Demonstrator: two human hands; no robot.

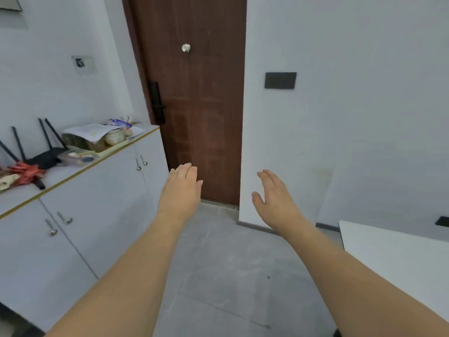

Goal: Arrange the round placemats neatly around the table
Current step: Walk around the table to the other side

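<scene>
No round placemats are in view. My left hand (182, 188) is stretched out in front of me at mid-frame, flat, fingers together, holding nothing. My right hand (274, 193) is raised beside it to the right, fingers extended and thumb apart, also holding nothing. Both hover in the air over the grey floor, in front of a brown door (194, 98). A corner of a white table (393, 254) shows at the right edge, below and to the right of my right forearm.
A white cabinet (80, 215) runs along the left wall; its top carries a black router (46, 156), a tray with papers and bowls (97, 139) and a red folded umbrella (26, 173). A white wall corner (245, 142) stands right of the door. Grey tiled floor (230, 276) lies ahead.
</scene>
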